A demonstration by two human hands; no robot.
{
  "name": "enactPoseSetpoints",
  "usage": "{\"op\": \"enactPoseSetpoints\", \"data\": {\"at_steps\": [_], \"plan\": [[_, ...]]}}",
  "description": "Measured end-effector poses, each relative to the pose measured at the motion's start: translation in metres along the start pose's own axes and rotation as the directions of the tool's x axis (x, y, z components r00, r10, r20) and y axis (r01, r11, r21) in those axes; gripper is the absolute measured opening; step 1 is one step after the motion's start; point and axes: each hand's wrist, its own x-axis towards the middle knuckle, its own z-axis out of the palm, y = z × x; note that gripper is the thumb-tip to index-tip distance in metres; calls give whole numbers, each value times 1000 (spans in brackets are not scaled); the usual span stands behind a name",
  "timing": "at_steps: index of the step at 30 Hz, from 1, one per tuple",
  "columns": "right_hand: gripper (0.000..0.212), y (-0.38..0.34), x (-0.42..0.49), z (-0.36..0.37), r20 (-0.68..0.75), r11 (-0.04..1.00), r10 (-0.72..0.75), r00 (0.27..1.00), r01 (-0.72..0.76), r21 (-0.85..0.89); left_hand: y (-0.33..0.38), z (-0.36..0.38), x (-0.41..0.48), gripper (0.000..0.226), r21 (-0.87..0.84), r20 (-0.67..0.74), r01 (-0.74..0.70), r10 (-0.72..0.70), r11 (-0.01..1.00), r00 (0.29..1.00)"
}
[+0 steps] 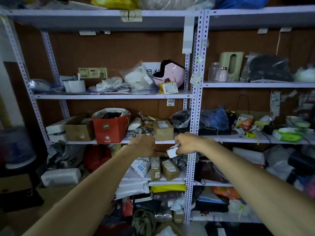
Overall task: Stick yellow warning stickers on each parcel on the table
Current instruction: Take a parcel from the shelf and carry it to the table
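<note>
Now the right hand point(185, 143) pinches a small white and yellow sticker sheet point(172, 152) between thumb and fingers. The left hand point(143, 145) is curled just beside the sheet, its back to the camera; whether it holds anything I cannot tell. Both hands are directly below the brown parcel point(162, 130) that stands on the shelf point(81, 142). This parcel is just beyond them and about equally near to both. Its labelled top faces up. Two smaller brown parcels point(169, 169) lie further below that parcel, under the hands, long sides pointing away.
</note>
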Motion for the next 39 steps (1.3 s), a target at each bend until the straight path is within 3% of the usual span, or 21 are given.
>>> {"op": "enactPoseSetpoints", "data": {"at_steps": [6,11,17,24,39], "plan": [[51,5,38,-1,-12,999,15,1000,-14,51,-16,8,48,25,-4,1,6,-6,1000,1000],[46,31,88,-4,-21,999,-48,999,48,-5,-30,13,98,30,-43,5,38,-37,998,999],[11,70,158,-14,14,992,-86,996,87,-94,-22,7,171,41,-37,25,67,-66,997,998],[30,114,244,-30,22,985,-147,989,148,-92,-22,13,260,35,-63,42,141,-138,988,990],[26,129,394,-11,40,980,-164,986,167,-103,-112,44,398,35,20,104,136,-137,991,985]]}}
